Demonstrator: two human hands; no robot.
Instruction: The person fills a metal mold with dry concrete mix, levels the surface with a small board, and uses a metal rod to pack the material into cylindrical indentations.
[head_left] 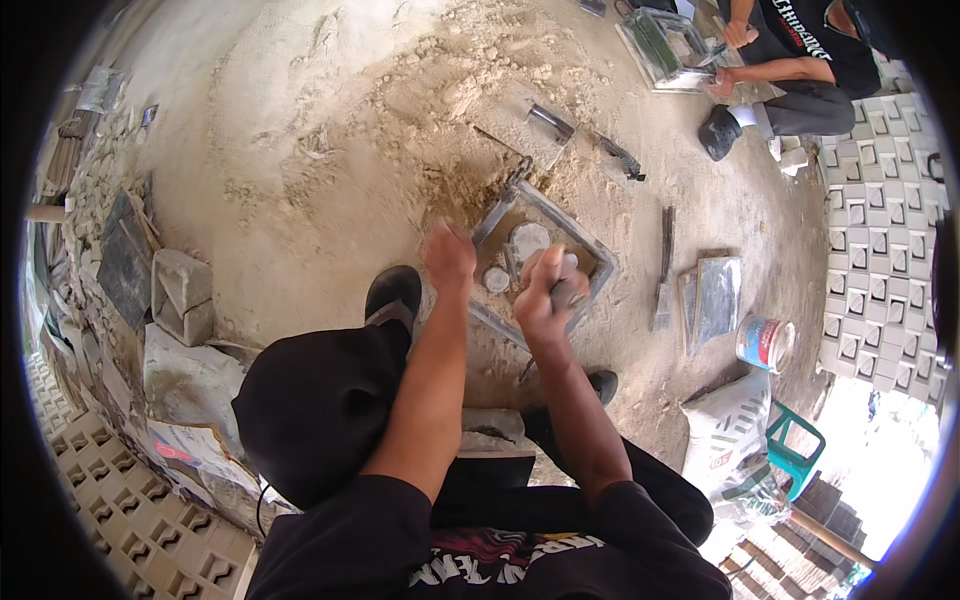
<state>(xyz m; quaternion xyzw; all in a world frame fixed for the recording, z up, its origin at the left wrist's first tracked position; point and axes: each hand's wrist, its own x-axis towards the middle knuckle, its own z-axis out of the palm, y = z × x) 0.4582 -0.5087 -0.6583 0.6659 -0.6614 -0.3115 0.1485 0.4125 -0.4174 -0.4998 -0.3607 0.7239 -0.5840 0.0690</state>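
Observation:
On the sandy ground in front of me lies a square metal mould frame. Inside it sit pale round pieces, among them a larger disc and a smaller disc. At the frame's left side my left hand is closed, close to the end of a flat metal bar; whether it grips the bar is hidden. Over the frame's near right part, my right hand is curled round a greyish, blurred object whose kind I cannot make out.
Beyond the frame lie a trowel and loose sand. To the right are flat grey plates, a bucket, a white sack and stacked blocks. A co-worker's hands work at another mould, upper right.

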